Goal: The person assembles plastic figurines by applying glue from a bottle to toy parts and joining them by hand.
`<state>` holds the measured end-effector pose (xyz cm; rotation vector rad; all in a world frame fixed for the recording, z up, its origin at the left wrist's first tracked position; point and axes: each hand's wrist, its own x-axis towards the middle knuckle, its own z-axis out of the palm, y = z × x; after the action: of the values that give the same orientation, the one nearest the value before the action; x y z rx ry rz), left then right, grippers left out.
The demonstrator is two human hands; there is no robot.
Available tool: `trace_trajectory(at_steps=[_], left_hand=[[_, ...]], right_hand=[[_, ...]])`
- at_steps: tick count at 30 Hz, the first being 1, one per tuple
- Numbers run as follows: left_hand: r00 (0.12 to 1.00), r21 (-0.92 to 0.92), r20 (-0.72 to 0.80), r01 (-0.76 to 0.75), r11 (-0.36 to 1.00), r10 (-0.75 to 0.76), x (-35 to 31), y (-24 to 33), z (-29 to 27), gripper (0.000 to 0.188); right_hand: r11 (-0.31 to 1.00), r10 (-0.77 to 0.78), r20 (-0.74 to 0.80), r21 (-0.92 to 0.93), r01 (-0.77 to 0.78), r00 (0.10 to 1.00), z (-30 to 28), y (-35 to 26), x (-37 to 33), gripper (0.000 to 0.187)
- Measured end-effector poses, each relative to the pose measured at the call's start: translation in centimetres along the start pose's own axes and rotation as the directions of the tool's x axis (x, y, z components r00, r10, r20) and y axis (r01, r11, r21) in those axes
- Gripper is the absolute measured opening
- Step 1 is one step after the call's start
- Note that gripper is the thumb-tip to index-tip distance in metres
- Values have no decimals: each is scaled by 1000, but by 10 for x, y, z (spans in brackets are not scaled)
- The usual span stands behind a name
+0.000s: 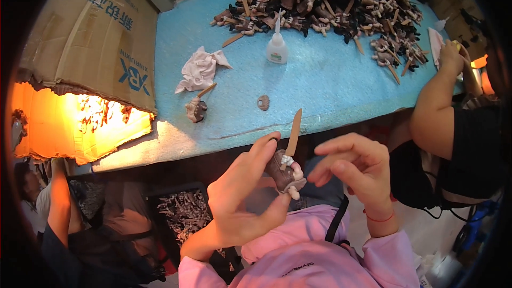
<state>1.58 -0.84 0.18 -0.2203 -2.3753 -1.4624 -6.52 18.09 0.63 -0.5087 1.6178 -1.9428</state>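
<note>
My left hand (234, 194) pinches a small figurine (279, 169) between thumb and fingers, in front of the table's near edge. The figurine has a brown body, pale limbs and white detail, with a long tan blade pointing up and away. My right hand (362, 170) hovers just right of it, fingers loosely bent and apart, holding nothing. On the blue tabletop (234, 120) lie a small round brown piece (263, 102) and a brown and pale figurine part (196, 110) with a tan stick. Beyond them stands a white squeeze bottle (277, 49) with a thin nozzle.
A crumpled pink cloth (200, 69) lies left of the bottle. Many figurines form a heap (320, 0) at the back. A cardboard box (96, 37), glowing orange inside, stands left. Below it is a dark crate (184, 213) of parts. Co-workers sit on both sides; one arm (440, 96) rests right.
</note>
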Motion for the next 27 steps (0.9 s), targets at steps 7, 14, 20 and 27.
trace_trajectory(at_steps=[7, 14, 20, 27], left_hand=[[923, -739, 81, 309, 599, -377, -9, -8, 21, 65], [896, -916, 331, 380, 127, -296, -12, -21, 16, 61], [793, -892, 448, 428, -146, -413, -14, -16, 25, 71], [880, -912, 360, 262, -314, -311, -19, -24, 39, 60]], right_hand=[[982, -187, -95, -43, 183, 978, 16, 21, 4, 22], [852, -446, -104, -355, 386, 889, 15, 21, 4, 22], [775, -467, -106, -528, 349, 878, 22, 20, 8, 42], [940, -338, -176, -105, 324, 925, 30, 24, 11, 35]])
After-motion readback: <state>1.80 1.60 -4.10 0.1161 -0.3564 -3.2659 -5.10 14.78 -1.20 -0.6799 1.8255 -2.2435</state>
